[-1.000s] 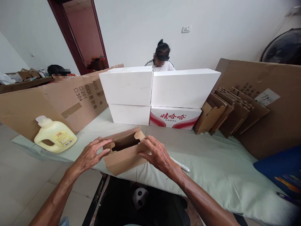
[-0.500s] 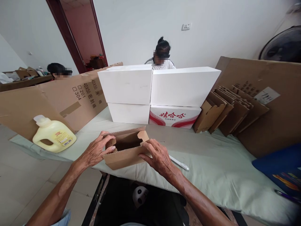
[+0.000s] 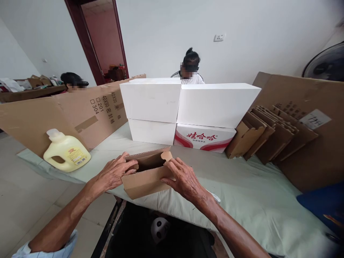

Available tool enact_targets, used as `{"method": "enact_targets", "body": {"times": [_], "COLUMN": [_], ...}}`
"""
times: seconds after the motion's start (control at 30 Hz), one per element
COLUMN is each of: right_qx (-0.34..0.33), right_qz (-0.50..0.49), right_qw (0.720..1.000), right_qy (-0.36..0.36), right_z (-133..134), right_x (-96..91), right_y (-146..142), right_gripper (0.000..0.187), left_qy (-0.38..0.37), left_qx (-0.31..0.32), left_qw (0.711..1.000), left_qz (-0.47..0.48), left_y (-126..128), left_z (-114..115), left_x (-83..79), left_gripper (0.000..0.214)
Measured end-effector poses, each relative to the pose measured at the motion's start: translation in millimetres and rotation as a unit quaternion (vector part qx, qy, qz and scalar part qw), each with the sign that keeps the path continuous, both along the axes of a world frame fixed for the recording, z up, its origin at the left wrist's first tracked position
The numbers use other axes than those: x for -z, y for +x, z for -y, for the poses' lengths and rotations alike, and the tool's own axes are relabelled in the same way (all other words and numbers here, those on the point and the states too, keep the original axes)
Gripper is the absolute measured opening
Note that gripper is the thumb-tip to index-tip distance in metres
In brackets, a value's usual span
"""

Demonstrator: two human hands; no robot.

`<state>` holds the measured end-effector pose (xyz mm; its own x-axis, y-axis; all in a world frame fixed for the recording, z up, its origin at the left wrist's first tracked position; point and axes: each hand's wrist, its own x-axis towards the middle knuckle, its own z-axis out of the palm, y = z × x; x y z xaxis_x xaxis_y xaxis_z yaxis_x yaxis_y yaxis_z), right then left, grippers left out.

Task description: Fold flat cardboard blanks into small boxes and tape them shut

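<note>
A small brown cardboard box (image 3: 147, 182) with its top open stands tilted at the front edge of the cloth-covered table. My left hand (image 3: 115, 171) is closed at its left end, fingers curled over the end flap into the opening. At the right end my right hand (image 3: 184, 177) grips the near wall, thumb outside and fingers over the rim by a small notched flap (image 3: 166, 155). The box's inside is dark. Partly hidden behind my right forearm lies a white-handled tool (image 3: 215, 196); its kind cannot be made out.
White boxes (image 3: 150, 102) and a red-and-white printed carton (image 3: 205, 138) form a stack ahead. Left is a yellow detergent bottle (image 3: 67, 152) before a large cardboard panel (image 3: 80, 111). Folded cartons (image 3: 276, 138) lean at right near a blue object (image 3: 319, 204). Two people sit beyond.
The view has shifted, so most things appear further right and lower. My left fingers have moved further over the left flap into the box. My right hand keeps its hold.
</note>
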<state>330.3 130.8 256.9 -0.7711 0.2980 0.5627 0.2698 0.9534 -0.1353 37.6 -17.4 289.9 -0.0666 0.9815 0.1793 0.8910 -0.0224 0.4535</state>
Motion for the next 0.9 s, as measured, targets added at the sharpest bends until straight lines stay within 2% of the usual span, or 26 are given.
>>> {"method": "enact_targets", "body": {"times": [0.13, 0.3, 0.5, 0.6, 0.7, 0.8, 0.9], "right_qx": [-0.030, -0.037, -0.017, -0.008, 0.004, 0.008, 0.011], "right_qz": [0.051, 0.083, 0.071, 0.065, 0.056, 0.048, 0.046], "right_qw": [0.998, 0.996, 0.997, 0.998, 0.998, 0.998, 0.998], "right_qy": [0.006, 0.003, -0.014, -0.020, -0.033, -0.039, -0.042], "right_z": [-10, -13, -2, -1, -1, 0, 4], "right_x": [-11.7, -18.9, -17.5, -13.9, -12.1, -13.1, -12.5], "right_y": [-4, -6, 1, 2, 3, 3, 1], "right_gripper": [0.033, 0.034, 0.032, 0.031, 0.030, 0.026, 0.023], "left_qy": [-0.054, -0.060, -0.072, -0.070, -0.035, -0.012, -0.025], "left_qx": [0.012, 0.063, 0.082, 0.066, 0.045, 0.015, -0.035], "left_qw": [0.998, 0.995, 0.986, 0.984, 0.983, 0.982, 0.983], "left_qz": [-0.039, 0.047, 0.122, 0.148, 0.175, 0.189, 0.180], "left_y": [-7, -15, -24, -28, -27, -25, -22], "left_z": [-5, -7, 7, 15, 22, 29, 36], "left_x": [5.6, 3.3, 1.1, 0.3, 4.8, 18.9, 36.7], "left_gripper": [0.048, 0.043, 0.050, 0.055, 0.063, 0.087, 0.112]}}
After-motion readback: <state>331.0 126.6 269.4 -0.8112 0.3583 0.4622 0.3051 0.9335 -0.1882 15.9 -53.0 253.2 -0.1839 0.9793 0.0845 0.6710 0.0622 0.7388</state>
